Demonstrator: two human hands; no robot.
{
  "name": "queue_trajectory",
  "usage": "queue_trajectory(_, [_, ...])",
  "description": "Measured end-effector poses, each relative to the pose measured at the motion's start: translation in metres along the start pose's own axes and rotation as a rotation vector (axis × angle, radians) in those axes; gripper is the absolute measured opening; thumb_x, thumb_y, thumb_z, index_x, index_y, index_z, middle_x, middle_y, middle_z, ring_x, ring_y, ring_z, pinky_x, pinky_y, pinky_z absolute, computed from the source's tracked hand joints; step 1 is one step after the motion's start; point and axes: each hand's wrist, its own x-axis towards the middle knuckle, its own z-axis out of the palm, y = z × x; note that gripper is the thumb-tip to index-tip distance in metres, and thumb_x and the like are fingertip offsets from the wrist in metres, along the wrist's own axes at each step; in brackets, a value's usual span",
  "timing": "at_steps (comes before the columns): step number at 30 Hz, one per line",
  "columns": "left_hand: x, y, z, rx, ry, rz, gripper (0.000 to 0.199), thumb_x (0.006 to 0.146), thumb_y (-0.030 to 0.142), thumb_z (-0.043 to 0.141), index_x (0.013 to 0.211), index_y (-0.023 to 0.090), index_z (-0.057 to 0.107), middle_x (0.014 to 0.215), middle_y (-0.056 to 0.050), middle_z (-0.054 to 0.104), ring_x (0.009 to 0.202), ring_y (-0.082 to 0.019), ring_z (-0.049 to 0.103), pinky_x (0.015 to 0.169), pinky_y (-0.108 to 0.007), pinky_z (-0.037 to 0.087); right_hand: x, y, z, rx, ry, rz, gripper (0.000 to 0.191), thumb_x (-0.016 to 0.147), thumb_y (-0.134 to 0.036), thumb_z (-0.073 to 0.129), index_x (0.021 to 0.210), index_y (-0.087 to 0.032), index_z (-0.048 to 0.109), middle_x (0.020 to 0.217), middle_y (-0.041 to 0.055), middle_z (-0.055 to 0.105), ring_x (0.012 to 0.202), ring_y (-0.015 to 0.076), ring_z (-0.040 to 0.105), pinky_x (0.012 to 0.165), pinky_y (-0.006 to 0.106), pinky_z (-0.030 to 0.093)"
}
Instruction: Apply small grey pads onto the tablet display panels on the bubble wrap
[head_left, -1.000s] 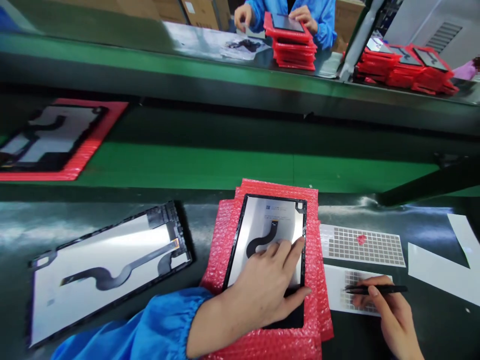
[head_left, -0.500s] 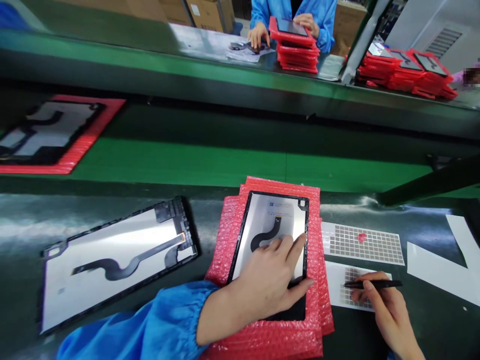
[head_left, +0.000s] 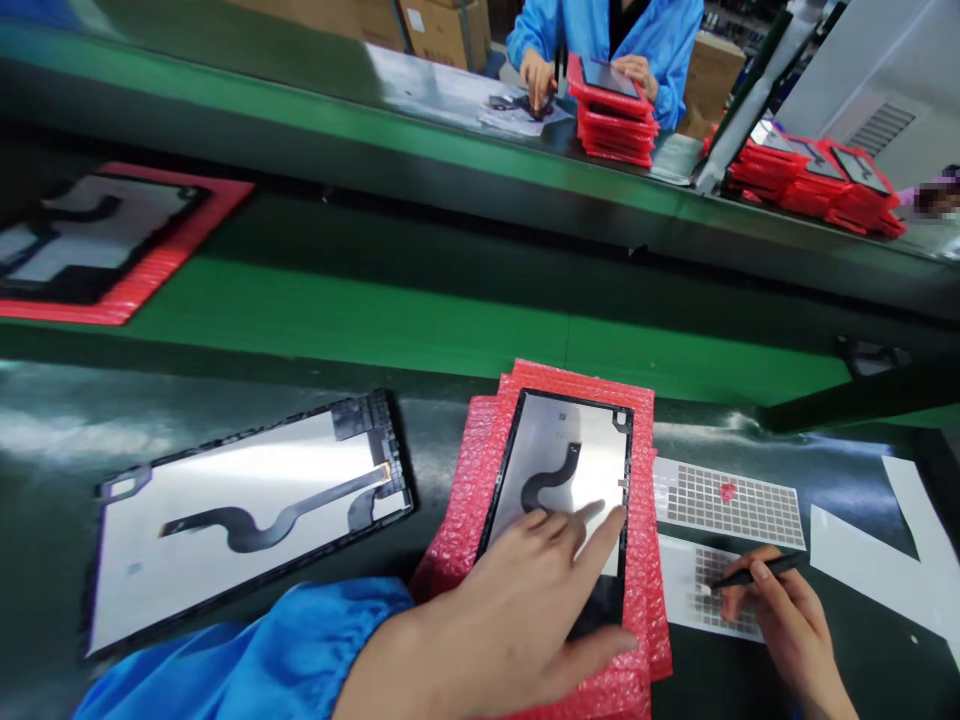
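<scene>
A tablet screen panel (head_left: pixel 600 460) with a silver back, black frame and curved black ribbon cable lies on a stack of red bubble-wrap sleeves (head_left: pixel 641 600). Across its lower part rests my left hand (head_left: pixel 525 590), fingers spread and index fingertip near the right edge; nothing is held in it. My right hand (head_left: pixel 787 610) pinches slim black tweezers (head_left: pixel 757 572). Their tip is over a white sheet of small grey square stickers (head_left: pixel 675 580), with a small pale piece near it. Just behind lies a similar sticker sheet (head_left: pixel 735 505) bearing a red mark.
Another screen panel (head_left: pixel 292 480) lies at left. Across the green conveyor belt (head_left: pixel 405 310), a further panel sits on a red sleeve (head_left: pixel 217 215). A co-worker in blue (head_left: pixel 607 40) works behind a shelf, beside stacked red sleeves (head_left: pixel 615 130). White paper (head_left: pixel 870 560) lies far right.
My left hand has slid down the panel towards me, uncovering more of its right edge. The tweezers have tilted, tip lower, over the sticker sheet. The camera view has shifted slightly.
</scene>
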Motion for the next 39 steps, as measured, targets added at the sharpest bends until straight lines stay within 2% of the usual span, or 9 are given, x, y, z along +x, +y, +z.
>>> queue_trajectory(3, [-0.019,0.000,-0.004,0.092,0.041,0.004,0.078,0.107,0.052,0.059,0.163,0.001,0.041,0.130,-0.026,0.074,0.106,-0.036,0.076,0.104,-0.054,0.055,0.010,-0.017,0.013,0.007,-0.024,-0.045,0.030,0.102,-0.048,0.075,0.093,-0.019,0.077,0.068,0.0103,0.075,0.055,0.0273,0.073,0.054,0.036,0.062])
queue_trajectory(5, [-0.025,-0.004,-0.003,0.143,0.061,0.001,0.078,0.107,0.052,0.061,0.161,-0.001,0.045,0.118,-0.024,0.079,0.094,-0.032,0.078,0.109,-0.052,0.051,0.022,-0.030,0.034,-0.010,-0.026,-0.095,0.028,0.104,-0.046,0.072,0.096,-0.020,0.078,0.070,0.0107,0.077,0.059,0.0283,0.076,0.056,0.037,0.065])
queue_trajectory(11, [-0.011,-0.022,0.011,0.200,0.019,-0.005,0.099,0.102,0.078,0.049,0.152,-0.007,0.054,0.081,-0.020,0.081,0.075,-0.033,0.079,0.119,-0.058,0.040,0.061,-0.065,0.153,-0.078,-0.131,-0.185,0.024,0.103,-0.050,0.075,0.102,-0.026,0.073,0.084,0.0100,0.083,0.071,0.0315,0.083,0.068,0.042,0.072])
queue_trajectory(14, [-0.003,-0.031,0.019,0.222,0.046,0.017,0.093,0.103,0.073,0.052,0.151,-0.007,0.055,0.073,-0.017,0.079,0.065,-0.032,0.077,0.118,-0.061,0.040,0.076,-0.070,0.207,-0.104,-0.184,-0.208,0.028,0.103,-0.054,0.075,0.102,-0.026,0.071,0.086,0.0097,0.083,0.074,0.0296,0.083,0.067,0.038,0.072])
queue_trajectory(16, [0.000,-0.036,0.024,0.228,0.062,0.046,0.078,0.107,0.061,0.053,0.151,-0.003,0.056,0.071,-0.013,0.079,0.059,-0.030,0.075,0.118,-0.061,0.041,0.083,-0.068,0.227,-0.127,-0.208,-0.200,0.033,0.103,-0.058,0.074,0.100,-0.025,0.070,0.086,0.0109,0.083,0.075,0.0292,0.083,0.066,0.036,0.071])
queue_trajectory(24, [0.006,-0.041,0.033,0.156,0.126,0.021,0.039,0.106,0.034,0.060,0.133,0.008,0.071,0.064,-0.005,0.077,0.048,-0.025,0.067,0.115,-0.057,0.045,0.089,-0.058,0.229,-0.171,-0.220,-0.144,0.034,0.103,-0.057,0.074,0.101,-0.023,0.070,0.085,0.0101,0.082,0.074,0.0279,0.083,0.067,0.034,0.071])
queue_trajectory(29, [0.006,-0.042,0.035,0.191,0.158,0.027,0.025,0.102,0.030,0.065,0.118,0.015,0.078,0.064,-0.003,0.077,0.046,-0.023,0.065,0.114,-0.055,0.047,0.087,-0.059,0.228,-0.232,-0.219,-0.156,0.032,0.103,-0.055,0.073,0.101,-0.023,0.071,0.089,0.0104,0.082,0.076,0.0268,0.082,0.067,0.034,0.071])
queue_trajectory(34, [0.009,-0.043,0.052,0.213,0.318,0.050,0.015,0.095,0.033,0.076,0.092,0.019,0.079,0.058,-0.001,0.074,0.043,-0.022,0.062,0.108,-0.055,0.051,0.086,-0.058,0.227,-0.286,-0.212,-0.128,0.033,0.105,-0.055,0.070,0.105,-0.022,0.070,0.089,0.0090,0.081,0.080,0.0262,0.082,0.072,0.034,0.071])
queue_trajectory(39, [0.010,-0.047,0.064,0.212,0.395,0.038,0.015,0.091,0.032,0.081,0.093,0.018,0.079,0.054,0.000,0.071,0.041,-0.021,0.060,0.108,-0.057,0.052,0.086,-0.059,0.227,-0.299,-0.206,-0.092,0.037,0.102,-0.059,0.072,0.104,-0.022,0.070,0.090,0.0098,0.082,0.080,0.0263,0.082,0.071,0.033,0.070])
